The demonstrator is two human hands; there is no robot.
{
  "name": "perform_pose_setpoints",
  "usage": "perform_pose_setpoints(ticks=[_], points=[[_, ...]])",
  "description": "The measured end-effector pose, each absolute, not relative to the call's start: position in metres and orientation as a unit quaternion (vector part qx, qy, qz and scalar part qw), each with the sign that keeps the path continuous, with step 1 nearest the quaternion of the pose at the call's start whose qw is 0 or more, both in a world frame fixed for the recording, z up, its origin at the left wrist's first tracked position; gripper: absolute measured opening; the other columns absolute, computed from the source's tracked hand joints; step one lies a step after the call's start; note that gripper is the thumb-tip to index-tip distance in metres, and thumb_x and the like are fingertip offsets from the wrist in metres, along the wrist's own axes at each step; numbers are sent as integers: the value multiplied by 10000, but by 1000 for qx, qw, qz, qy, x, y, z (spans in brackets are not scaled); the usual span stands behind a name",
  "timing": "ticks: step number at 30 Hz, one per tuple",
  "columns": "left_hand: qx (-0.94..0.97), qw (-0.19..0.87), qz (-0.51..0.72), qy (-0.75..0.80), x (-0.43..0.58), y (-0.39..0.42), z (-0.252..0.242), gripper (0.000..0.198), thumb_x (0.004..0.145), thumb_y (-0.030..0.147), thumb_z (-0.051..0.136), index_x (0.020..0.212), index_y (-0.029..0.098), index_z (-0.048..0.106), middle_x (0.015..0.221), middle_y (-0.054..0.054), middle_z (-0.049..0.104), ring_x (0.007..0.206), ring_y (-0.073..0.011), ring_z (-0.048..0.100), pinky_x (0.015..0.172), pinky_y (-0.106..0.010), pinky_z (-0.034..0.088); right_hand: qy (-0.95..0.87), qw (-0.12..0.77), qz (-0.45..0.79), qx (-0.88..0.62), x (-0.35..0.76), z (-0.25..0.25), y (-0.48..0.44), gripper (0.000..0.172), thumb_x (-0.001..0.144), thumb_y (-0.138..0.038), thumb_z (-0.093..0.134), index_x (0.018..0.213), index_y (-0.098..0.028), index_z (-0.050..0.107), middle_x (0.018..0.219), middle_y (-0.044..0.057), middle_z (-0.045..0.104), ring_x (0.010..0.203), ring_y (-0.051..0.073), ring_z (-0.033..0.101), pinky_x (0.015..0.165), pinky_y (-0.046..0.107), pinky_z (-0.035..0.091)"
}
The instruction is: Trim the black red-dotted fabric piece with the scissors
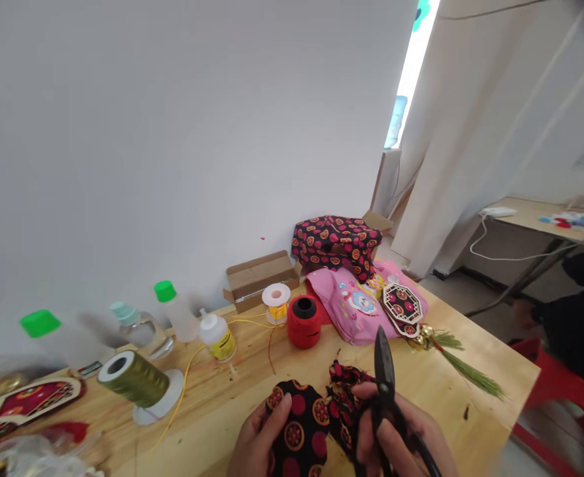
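Observation:
My left hand (pixel 262 437) is closed on a rounded black piece patterned with red and orange circles (pixel 299 430), the thumb lying on its face. To its right, my right hand (pixel 396 430) is wrapped round the handles of black scissors (pixel 384 364), whose blades point up and away from me. Its fingers also touch a crumpled strip of the same patterned fabric (pixel 341 404), which hangs between the two hands beside the rounded piece. The lower ends of both hands are cut off by the frame edge.
A red spool (pixel 304 322), a yellow thread spool (pixel 277 305), a glue bottle (pixel 218 338) and a green thread cone (pixel 138 379) stand on the wooden table (pixel 212 411). Behind lie a cardboard box (pixel 259 278), patterned cloth (pixel 334 242) and a tasselled ornament (pixel 402 308). A person's dark sleeve (pixel 577 318) shows at right.

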State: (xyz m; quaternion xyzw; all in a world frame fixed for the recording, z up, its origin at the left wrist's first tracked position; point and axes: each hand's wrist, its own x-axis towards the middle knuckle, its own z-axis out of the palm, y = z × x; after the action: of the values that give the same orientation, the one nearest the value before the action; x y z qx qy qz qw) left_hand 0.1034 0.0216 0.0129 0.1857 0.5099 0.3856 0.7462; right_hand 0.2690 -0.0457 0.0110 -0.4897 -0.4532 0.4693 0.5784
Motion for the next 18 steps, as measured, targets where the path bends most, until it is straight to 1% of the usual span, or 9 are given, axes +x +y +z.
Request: perform_pose_setpoints(ticks=[1, 3, 5, 6, 10, 13, 16, 18], points=[[181, 745, 395, 507, 100, 22, 12, 246, 475, 257, 790, 679, 188, 671, 751, -91, 736, 846, -296, 663, 744, -368, 511, -465, 592, 455, -476, 262, 14, -38, 489, 784, -579, 486, 1027, -155, 520, 569, 17, 564, 444, 140, 512, 388, 223, 377], [166, 744, 405, 506, 94, 22, 13, 263, 549, 333, 748, 737, 164, 678, 782, -111, 734, 829, -293, 665, 716, -372, 510, -486, 618, 414, -458, 249, 22, -22, 483, 766, -577, 511, 1030, -172, 505, 618, 15, 566, 497, 148, 526, 404, 224, 384], [153, 731, 422, 514, 88, 20, 16, 321, 625, 384, 689, 821, 130, 674, 790, -122, 734, 774, -286, 673, 654, -372, 510, -510, 622, 388, -450, 237, 30, -6, 473, 737, -568, 553, 1011, -189, 486, 648, 3, 559, 520, 147, 529, 427, 226, 401], [156, 721, 438, 514, 84, 19, 18, 321, 641, 378, 680, 835, 122, 669, 786, -117, 735, 752, -273, 674, 635, -356, 507, -525, 613, 386, -446, 231, 33, 2, 468, 716, -561, 580, 988, -194, 480, 646, -6, 552, 528, 147, 529, 442, 228, 412], [214, 691, 494, 482, 70, 12, 26, 280, 659, 371, 675, 796, 128, 669, 683, -73, 731, 644, -223, 669, 560, -288, 491, -571, 557, 417, -436, 213, 33, 24, 459, 649, -471, 690, 936, -195, 462, 627, -37, 520, 532, 135, 506, 468, 227, 412], [269, 665, 513, 471, 60, 6, 23, 302, 638, 396, 690, 795, 139, 669, 647, -55, 721, 570, -209, 653, 500, -277, 478, -598, 524, 425, -432, 202, 23, 27, 443, 633, -370, 735, 943, -187, 478, 667, -35, 520, 575, 132, 496, 516, 236, 414], [308, 621, 539, 478, 51, 3, 14, 295, 603, 373, 724, 776, 139, 676, 662, -53, 718, 615, -203, 652, 572, -288, 500, -622, 494, 431, -428, 193, 13, 22, 355, 675, -299, 706, 945, -190, 504, 704, -32, 515, 621, 133, 500, 568, 247, 420], [321, 611, 538, 483, 45, 3, 10, 297, 596, 364, 731, 788, 145, 675, 659, -44, 713, 608, -197, 646, 563, -291, 503, -631, 472, 441, -430, 188, 9, 17, 307, 692, -263, 682, 938, -185, 517, 708, -30, 508, 633, 137, 504, 581, 253, 424]])
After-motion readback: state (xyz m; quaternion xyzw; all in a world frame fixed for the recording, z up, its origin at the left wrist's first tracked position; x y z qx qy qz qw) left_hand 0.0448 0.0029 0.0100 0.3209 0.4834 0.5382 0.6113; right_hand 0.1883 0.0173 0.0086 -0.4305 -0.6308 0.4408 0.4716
